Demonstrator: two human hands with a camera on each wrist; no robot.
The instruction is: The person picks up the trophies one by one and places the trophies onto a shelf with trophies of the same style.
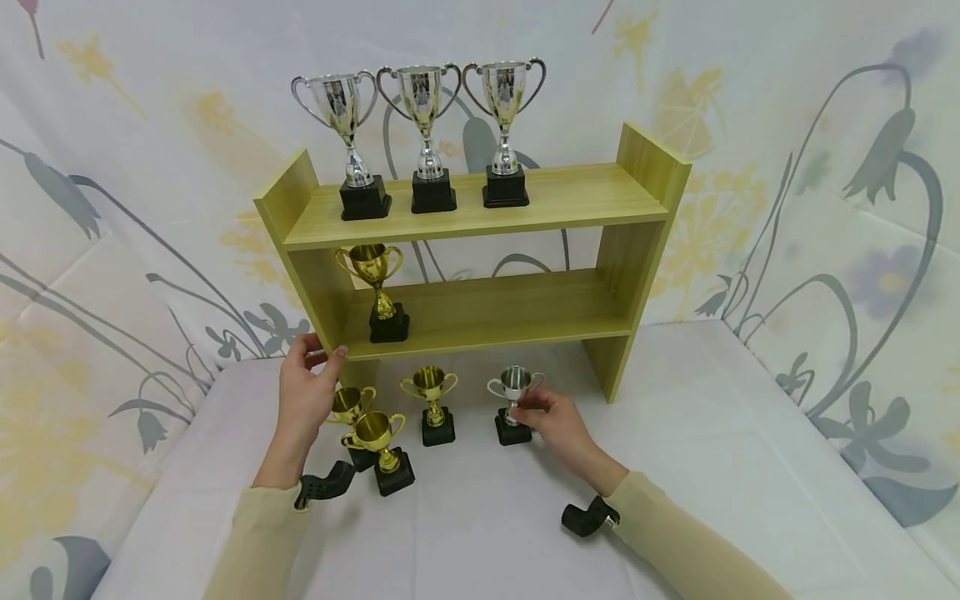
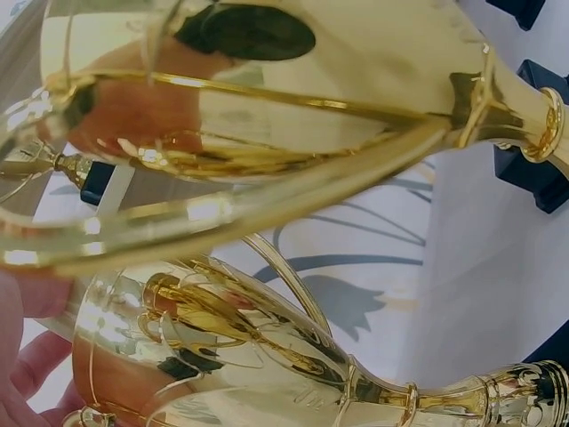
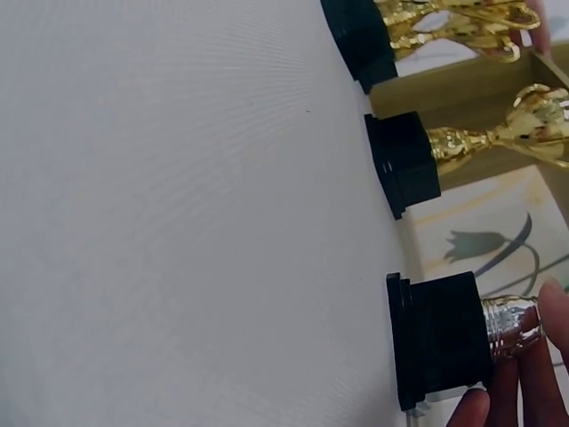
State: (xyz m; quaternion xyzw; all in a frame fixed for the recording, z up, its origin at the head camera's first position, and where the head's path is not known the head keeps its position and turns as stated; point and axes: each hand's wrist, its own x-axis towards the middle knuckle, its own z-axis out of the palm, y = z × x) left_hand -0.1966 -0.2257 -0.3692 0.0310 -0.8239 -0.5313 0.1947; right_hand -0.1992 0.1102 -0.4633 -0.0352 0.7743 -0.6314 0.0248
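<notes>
Sleeves [image 1: 678,529] nearest; silver cup [image 1: 516,380] pinched at stem [image 3: 511,326] by right hand [image 1: 561,427]; shelf [image 1: 495,312] gripped by left hand [image 1: 306,393], presumably for steadiness.

The shiny silver cup [image 1: 513,392] is upright in the right hand [image 1: 557,425], pinched low on its stem, black block at the bottom. The yellowish wooden shelf [image 1: 495,310] stands upright, its left side held by the left hand [image 1: 306,390].

Two beige-sleeved forearms [image 1: 258,537] reach forward, the left hand [image 1: 303,393] upright with thumb and fingers set apart in a grip, the right hand [image 1: 558,425] angled inward, thumb and fingers pinched together.
</notes>
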